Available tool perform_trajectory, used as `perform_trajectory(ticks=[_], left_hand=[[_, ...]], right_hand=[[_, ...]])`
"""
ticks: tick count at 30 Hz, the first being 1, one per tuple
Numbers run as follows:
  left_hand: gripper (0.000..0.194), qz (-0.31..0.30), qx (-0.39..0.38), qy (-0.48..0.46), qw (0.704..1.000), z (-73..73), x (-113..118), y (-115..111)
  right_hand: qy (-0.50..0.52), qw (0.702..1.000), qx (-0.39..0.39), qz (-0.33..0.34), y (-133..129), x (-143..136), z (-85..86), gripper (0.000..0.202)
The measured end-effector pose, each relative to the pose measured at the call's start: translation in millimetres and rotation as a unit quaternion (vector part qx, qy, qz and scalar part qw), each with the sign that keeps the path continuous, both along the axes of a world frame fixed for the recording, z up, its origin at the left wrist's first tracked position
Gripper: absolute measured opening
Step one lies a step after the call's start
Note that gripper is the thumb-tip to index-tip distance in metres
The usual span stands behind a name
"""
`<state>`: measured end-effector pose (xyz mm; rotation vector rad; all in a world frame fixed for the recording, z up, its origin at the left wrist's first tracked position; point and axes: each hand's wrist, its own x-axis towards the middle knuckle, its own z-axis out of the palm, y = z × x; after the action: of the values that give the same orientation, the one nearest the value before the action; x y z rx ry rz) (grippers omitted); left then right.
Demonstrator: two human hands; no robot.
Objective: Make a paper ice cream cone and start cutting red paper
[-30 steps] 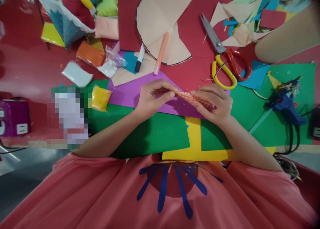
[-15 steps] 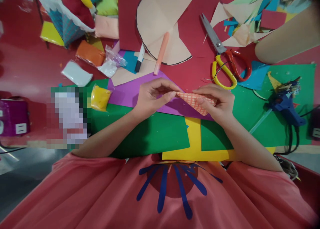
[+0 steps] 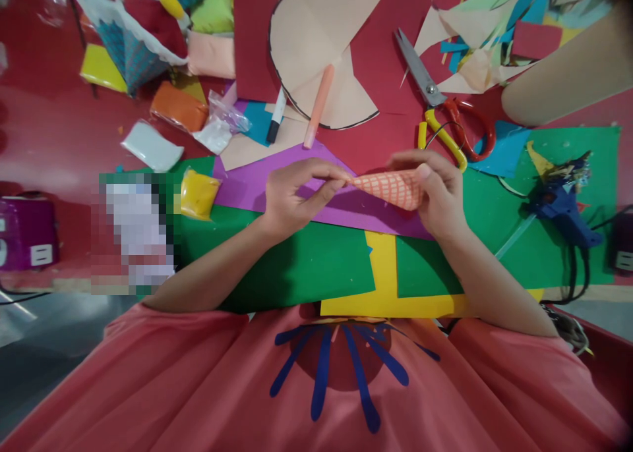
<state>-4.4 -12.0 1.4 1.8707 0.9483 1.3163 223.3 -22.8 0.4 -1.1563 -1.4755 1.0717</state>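
Note:
A small paper cone with an orange grid pattern lies sideways in the air between my hands, its tip toward the left. My left hand pinches the pointed tip between thumb and forefinger. At the wide end, my right hand grips the rim, thumb on the near side and the other fingers behind. Below the cone is a purple sheet. Beyond my hands rest an orange marker and a white marker with a black cap, near a beige paper shape with a black curved outline.
Open scissors lie beyond my right hand. A blue glue gun is on the green sheet at right. Bagged yellow clay, orange clay and a blue decorated cone are at left. Paper scraps lie upper right.
The cone has turned and now shows its rounded side more fully. My right hand has shifted its hold to the wide end, with its thumb raised higher. My left hand has moved slightly left.

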Motion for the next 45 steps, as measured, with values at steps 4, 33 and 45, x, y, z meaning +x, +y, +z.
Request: perform_trajectory(ticks=[4, 33, 45], left_hand=[[0.013, 0.081, 0.054, -0.017, 0.995, -2.3, -0.6, 2.6], [0.025, -0.239, -0.617, -0.141, 0.736, 17.3, 22.9, -10.1], [0.018, -0.170, -0.542, -0.061, 0.820, 21.6, 24.1, -12.4]], right_hand=[[-0.017, 0.995, 0.026, -0.094, 3.9, 1.4, -7.3, 0.037], [0.027, 1.000, 0.000, 0.002, -1.8, -4.9, 13.9, 0.007], [-0.144, 0.983, -0.092, -0.067, -1.1, 32.1, 53.2, 0.045]])
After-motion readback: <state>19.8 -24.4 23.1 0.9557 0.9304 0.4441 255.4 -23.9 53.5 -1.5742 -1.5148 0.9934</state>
